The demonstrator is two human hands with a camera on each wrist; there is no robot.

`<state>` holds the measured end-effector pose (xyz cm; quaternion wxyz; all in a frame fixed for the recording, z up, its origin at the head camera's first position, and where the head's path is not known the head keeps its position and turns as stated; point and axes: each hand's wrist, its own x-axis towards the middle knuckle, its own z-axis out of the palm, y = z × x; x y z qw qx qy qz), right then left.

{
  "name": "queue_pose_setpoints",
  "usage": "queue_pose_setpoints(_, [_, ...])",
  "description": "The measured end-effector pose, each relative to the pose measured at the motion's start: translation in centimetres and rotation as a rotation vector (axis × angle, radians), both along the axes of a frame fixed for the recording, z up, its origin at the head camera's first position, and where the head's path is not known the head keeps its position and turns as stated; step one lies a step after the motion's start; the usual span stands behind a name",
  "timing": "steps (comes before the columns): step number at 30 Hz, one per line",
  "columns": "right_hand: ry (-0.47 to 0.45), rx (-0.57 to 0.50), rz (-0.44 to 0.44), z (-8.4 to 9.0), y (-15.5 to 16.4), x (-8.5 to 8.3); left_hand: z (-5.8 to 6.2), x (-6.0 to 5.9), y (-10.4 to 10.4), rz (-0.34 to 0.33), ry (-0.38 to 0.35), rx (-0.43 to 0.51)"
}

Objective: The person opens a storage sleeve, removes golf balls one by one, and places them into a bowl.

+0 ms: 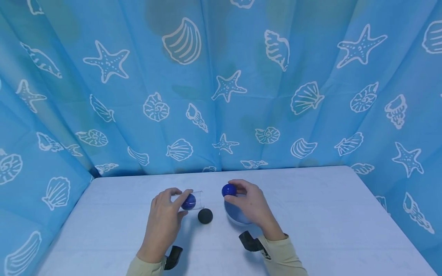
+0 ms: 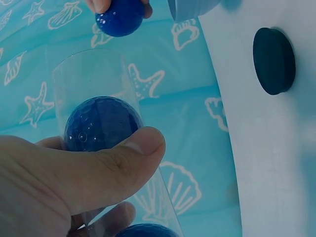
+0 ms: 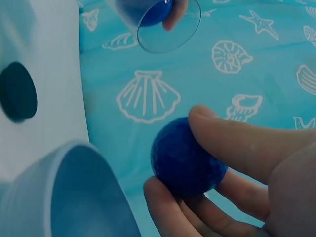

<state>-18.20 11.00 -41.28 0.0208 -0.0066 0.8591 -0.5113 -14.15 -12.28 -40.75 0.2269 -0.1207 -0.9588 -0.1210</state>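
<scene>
Left hand [image 1: 162,218] grips the clear plastic tube [image 1: 193,200] tilted open-end rightward; right hand [image 1: 250,203] pinches the dimpled blue ball [image 1: 228,190], which should enter squarely, centred on the tube's mouth.

The light is soft and even, and everything looks blue. The white table [image 1: 310,207] is bright with only faint shadows under the hands. The head view is sharp in the middle, but the shell curtain [image 1: 221,84] bends and stretches at the edges. In the wrist views the close thumb [image 2: 98,168] and fingers [image 3: 247,143] look big and a bit blurry.
</scene>
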Motion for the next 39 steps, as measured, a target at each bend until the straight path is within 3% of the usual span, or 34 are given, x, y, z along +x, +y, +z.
queue_pose_setpoints(26, [0.058, 0.300, 0.054, -1.5, 0.7, -0.4, -0.1, -0.1, 0.1, 0.006, -0.017, 0.008])
queue_pose_setpoints(39, [0.024, 0.342, 0.096, -2.0, 0.8, -0.5, -0.1, -0.1, 0.1, 0.007, -0.017, 0.013])
